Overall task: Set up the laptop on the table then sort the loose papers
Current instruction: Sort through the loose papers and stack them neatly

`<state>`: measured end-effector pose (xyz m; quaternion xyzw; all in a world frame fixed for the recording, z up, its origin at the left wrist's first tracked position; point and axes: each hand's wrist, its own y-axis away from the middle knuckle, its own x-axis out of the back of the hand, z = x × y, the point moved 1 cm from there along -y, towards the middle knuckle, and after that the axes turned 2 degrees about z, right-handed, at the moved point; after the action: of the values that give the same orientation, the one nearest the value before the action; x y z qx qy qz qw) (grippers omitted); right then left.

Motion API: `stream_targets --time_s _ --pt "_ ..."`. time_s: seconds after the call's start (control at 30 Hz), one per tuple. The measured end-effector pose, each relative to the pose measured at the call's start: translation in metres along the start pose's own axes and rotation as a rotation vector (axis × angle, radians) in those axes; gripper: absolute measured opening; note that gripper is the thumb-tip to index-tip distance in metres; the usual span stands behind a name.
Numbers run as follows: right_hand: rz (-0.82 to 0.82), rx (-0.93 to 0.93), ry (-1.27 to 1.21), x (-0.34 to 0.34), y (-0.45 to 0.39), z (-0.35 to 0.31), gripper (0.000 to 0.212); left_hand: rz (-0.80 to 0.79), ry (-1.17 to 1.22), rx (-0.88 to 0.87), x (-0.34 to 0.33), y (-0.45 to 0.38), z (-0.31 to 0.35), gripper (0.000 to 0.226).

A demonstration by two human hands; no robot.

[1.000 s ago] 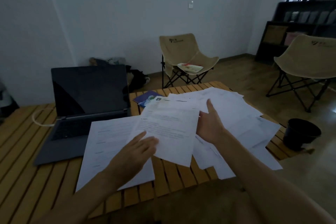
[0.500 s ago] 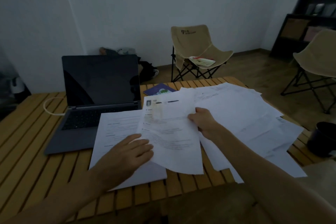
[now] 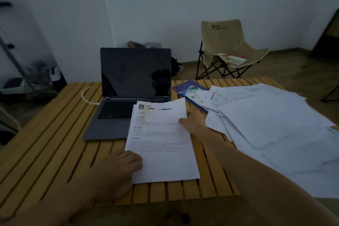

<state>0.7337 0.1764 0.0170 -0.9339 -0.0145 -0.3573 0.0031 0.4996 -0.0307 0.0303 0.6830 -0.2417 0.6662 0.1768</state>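
Dim light fills a plain room, where a slatted wooden table (image 3: 55,134) carries an open grey laptop (image 3: 128,95) with a dark screen, its white cable (image 3: 88,97) looping off the left side. That half of the task looks done.

Two or more sheets lie as a sorted stack (image 3: 161,145) in front of the laptop, their far edge overlapping its palm rest and part of the keyboard. The right hand (image 3: 192,121) pinches the right edge of the top printed page (image 3: 157,115) between thumb and fingers, that corner slightly lifted. The left hand (image 3: 124,165) lies flat with fingers spread on the stack's near left corner, pinning it. A wide unsorted spread of loose papers (image 3: 271,124) covers the table's right side, partly over a blue booklet (image 3: 190,90).

Risks, as I judge them: the loose spread reaches the table's right and near edges, so a careless sweep of the right forearm could send sheets to the floor. Setting the page down askew would leave the stack ragged, and sliding it further could press keys.
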Motion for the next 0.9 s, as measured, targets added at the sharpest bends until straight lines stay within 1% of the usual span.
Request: stream_targets --time_s 0.07,0.1,0.13,0.17,0.2,0.23,0.27,0.3,0.33,0.37,0.4,0.5,0.57,0.63,0.7,0.77,0.83,0.9 --pt "0.024 0.003 0.007 0.015 0.004 0.005 0.018 -0.006 0.032 0.022 0.005 -0.005 0.005 0.022" --pt "0.06 0.011 0.061 0.026 0.005 0.011 0.018 0.012 0.028 0.033 0.007 -0.01 0.008 0.022" --pt "0.113 0.032 0.187 0.039 0.006 0.019 0.021 0.039 0.015 0.052 0.008 -0.018 0.012 0.024" --pt "0.165 0.046 0.345 0.052 0.006 0.028 0.028 0.064 -0.007 0.092 0.006 -0.027 0.016 0.028" --pt "0.201 0.017 0.49 0.066 0.005 0.041 0.04 0.076 -0.027 0.125 0.005 -0.039 0.02 0.031" --pt "0.205 -0.054 0.59 0.078 0.005 0.054 0.056 0.104 -0.07 0.147 0.002 -0.05 0.025 0.03" --pt "0.188 -0.142 0.649 0.09 0.005 0.068 0.07 0.115 -0.101 0.176 0.0 -0.062 0.031 0.03" --pt "0.164 -0.223 0.671 0.097 0.005 0.082 0.081 0.092 -0.099 0.207 -0.003 -0.074 0.036 0.031" --pt "0.151 -0.273 0.687 0.103 0.006 0.092 0.086 0.034 -0.076 0.232 -0.007 -0.087 0.041 0.035" --pt "0.152 -0.279 0.71 0.104 0.007 0.102 0.085 -0.008 -0.08 0.248 -0.009 -0.098 0.045 0.038" --pt "0.184 -0.243 0.738 0.105 0.008 0.108 0.077 -0.033 -0.091 0.265 -0.01 -0.108 0.049 0.038" --pt "0.301 -0.087 0.83 0.113 0.012 0.114 0.052 -0.005 -0.109 0.313 -0.013 -0.13 0.058 0.035" --pt "0.302 0.015 0.93 0.12 0.017 0.112 0.037 -0.001 -0.105 0.342 -0.015 -0.134 0.061 0.034" --pt "0.261 0.075 0.979 0.122 0.022 0.11 0.026 0.026 -0.077 0.373 -0.019 -0.133 0.064 0.031" --pt "0.187 0.1 1.037 0.121 0.029 0.11 0.022 0.063 -0.028 0.389 -0.023 -0.131 0.067 0.027" --pt "0.174 0.135 1.075 0.123 0.039 0.108 0.019 0.104 0.0 0.393 -0.026 -0.129 0.068 0.025" --pt "0.192 0.18 1.069 0.13 0.051 0.096 0.017 0.15 0.051 0.399 -0.027 -0.128 0.068 0.029" --pt "0.19 0.307 1.014 0.135 0.066 0.073 0.017 0.184 0.124 0.417 -0.024 -0.13 0.067 0.038"
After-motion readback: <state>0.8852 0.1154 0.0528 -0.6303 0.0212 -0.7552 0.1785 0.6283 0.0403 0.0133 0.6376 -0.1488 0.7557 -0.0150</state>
